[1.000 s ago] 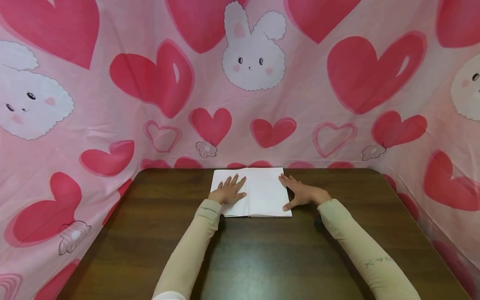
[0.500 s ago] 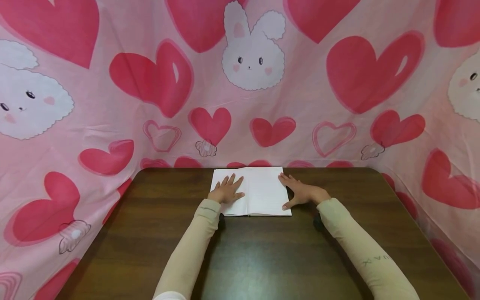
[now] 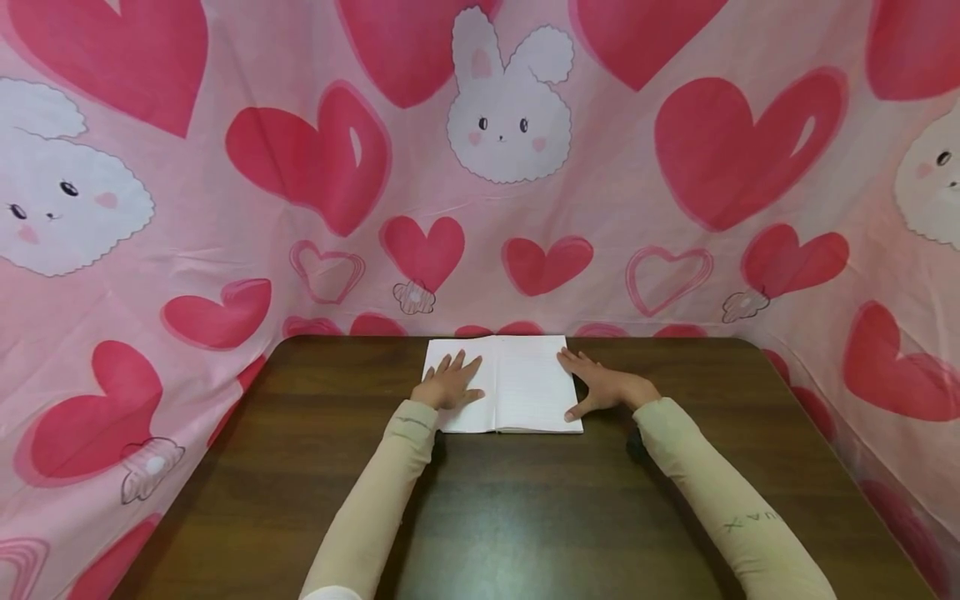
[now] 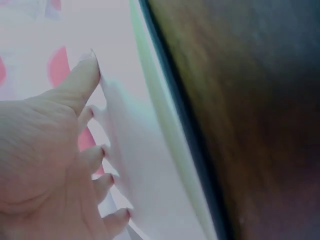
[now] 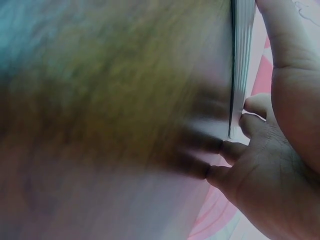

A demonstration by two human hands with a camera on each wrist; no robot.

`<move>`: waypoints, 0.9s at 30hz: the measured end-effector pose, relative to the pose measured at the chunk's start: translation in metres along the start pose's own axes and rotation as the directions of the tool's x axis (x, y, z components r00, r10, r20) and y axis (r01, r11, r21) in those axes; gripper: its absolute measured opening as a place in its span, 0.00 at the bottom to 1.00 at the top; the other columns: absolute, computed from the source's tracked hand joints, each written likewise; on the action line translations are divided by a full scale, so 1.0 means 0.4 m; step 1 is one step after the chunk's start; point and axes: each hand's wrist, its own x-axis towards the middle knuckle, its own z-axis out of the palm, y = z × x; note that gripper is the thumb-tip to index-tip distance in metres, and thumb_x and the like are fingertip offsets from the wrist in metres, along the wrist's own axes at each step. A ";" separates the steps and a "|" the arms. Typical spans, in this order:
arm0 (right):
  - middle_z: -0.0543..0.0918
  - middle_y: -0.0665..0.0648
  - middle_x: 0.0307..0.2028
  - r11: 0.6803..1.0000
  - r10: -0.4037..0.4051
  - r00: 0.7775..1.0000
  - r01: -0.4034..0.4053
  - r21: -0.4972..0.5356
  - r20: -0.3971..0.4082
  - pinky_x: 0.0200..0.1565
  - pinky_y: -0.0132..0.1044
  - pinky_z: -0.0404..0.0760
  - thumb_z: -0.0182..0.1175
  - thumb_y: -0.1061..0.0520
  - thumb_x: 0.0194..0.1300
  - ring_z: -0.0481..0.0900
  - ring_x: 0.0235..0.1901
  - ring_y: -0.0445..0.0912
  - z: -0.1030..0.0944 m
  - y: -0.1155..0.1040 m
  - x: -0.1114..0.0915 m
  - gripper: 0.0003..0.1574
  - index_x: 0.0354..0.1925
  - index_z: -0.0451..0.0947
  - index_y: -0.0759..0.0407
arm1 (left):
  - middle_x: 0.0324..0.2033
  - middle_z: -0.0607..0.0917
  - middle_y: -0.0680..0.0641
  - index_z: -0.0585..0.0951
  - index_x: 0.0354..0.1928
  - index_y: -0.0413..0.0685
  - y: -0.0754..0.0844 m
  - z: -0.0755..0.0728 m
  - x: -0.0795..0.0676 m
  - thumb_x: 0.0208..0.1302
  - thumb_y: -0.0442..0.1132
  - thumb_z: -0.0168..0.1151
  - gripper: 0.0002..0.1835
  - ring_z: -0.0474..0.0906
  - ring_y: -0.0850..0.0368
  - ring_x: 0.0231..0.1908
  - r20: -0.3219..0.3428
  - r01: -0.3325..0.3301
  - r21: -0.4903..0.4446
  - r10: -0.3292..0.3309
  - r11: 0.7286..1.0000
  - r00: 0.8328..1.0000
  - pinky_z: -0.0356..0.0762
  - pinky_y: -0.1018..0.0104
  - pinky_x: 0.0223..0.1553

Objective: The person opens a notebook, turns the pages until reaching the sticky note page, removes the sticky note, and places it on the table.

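Observation:
An open notebook (image 3: pixel 534 385) with white, faintly lined pages lies flat at the far side of the table. My left hand (image 3: pixel 446 383) rests on its left page with the fingers spread. In the left wrist view, that hand's fingertips (image 4: pixel 118 220) touch the paper. At the notebook's right edge is my right hand (image 3: pixel 611 388), its thumb and fingers spread apart along that edge. The right wrist view shows the stacked page edges (image 5: pixel 243 65) beside the thumb, and some of the fingertips (image 5: pixel 215 174) touching the tabletop.
The notebook lies on a dark brown wooden table (image 3: pixel 510 508) with rounded far corners. Behind it and at both sides hangs a pink cloth (image 3: pixel 480 200) printed with hearts and rabbits. Long light sleeves cover both arms.
My left hand has slid a little to the left across the left page. The right hand and the notebook stay where they were.

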 end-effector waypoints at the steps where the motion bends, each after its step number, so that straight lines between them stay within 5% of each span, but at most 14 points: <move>1: 0.33 0.69 0.80 1.000 -0.001 1.000 0.001 -0.001 -0.001 0.71 0.73 0.35 0.75 0.40 0.57 0.28 0.77 0.71 0.001 0.001 0.001 0.78 0.80 0.34 0.67 | 0.81 0.47 0.39 0.52 0.82 0.55 0.000 0.000 0.000 0.77 0.56 0.52 0.38 0.42 0.34 0.79 -0.012 -0.010 0.009 0.011 1.000 1.000 0.45 0.33 0.74; 8: 0.34 0.70 0.80 1.000 0.002 1.000 -0.002 -0.007 -0.006 0.71 0.73 0.36 0.76 0.41 0.56 0.29 0.77 0.71 0.003 0.006 0.001 0.78 0.80 0.35 0.68 | 0.74 0.65 0.34 0.65 0.75 0.37 0.016 0.006 -0.013 0.75 0.45 0.59 0.33 0.55 0.37 0.77 -0.136 -0.154 0.004 0.154 0.988 0.979 0.54 0.46 0.75; 15: 0.34 0.69 0.80 1.000 0.010 1.000 -0.010 0.005 -0.005 0.71 0.73 0.35 0.76 0.41 0.56 0.29 0.77 0.71 0.004 0.003 0.005 0.78 0.80 0.35 0.67 | 0.59 0.81 0.38 0.80 0.60 0.39 0.095 0.017 -0.030 0.70 0.40 0.66 0.21 0.76 0.43 0.63 -0.265 -0.337 0.030 0.333 0.941 0.905 0.70 0.53 0.67; 18: 0.34 0.68 0.81 1.000 0.019 1.000 -0.019 -0.004 -0.005 0.71 0.72 0.36 0.76 0.39 0.55 0.29 0.78 0.70 0.004 0.004 0.006 0.78 0.81 0.35 0.65 | 0.44 0.86 0.45 0.85 0.47 0.42 0.129 0.021 -0.036 0.68 0.39 0.68 0.11 0.82 0.51 0.47 -0.271 -0.415 0.048 0.411 0.909 0.870 0.78 0.59 0.54; 21: 0.34 0.68 0.81 1.000 0.020 1.000 -0.020 -0.003 -0.007 0.71 0.72 0.36 0.75 0.38 0.55 0.29 0.78 0.70 0.003 0.004 0.006 0.78 0.81 0.35 0.65 | 0.30 0.84 0.52 0.85 0.36 0.47 0.152 0.027 -0.039 0.66 0.39 0.71 0.04 0.78 0.59 0.33 -0.259 -0.469 0.051 0.466 0.881 0.846 0.77 0.67 0.40; 27: 0.34 0.70 0.80 1.000 -0.003 1.000 0.003 0.000 -0.015 0.70 0.74 0.36 0.76 0.39 0.56 0.29 0.77 0.72 0.002 0.002 0.001 0.78 0.80 0.35 0.67 | 0.21 0.78 0.58 0.83 0.26 0.52 0.180 0.042 -0.044 0.59 0.44 0.76 0.11 0.71 0.67 0.25 -0.211 -0.506 0.015 0.498 0.862 0.841 0.71 0.75 0.31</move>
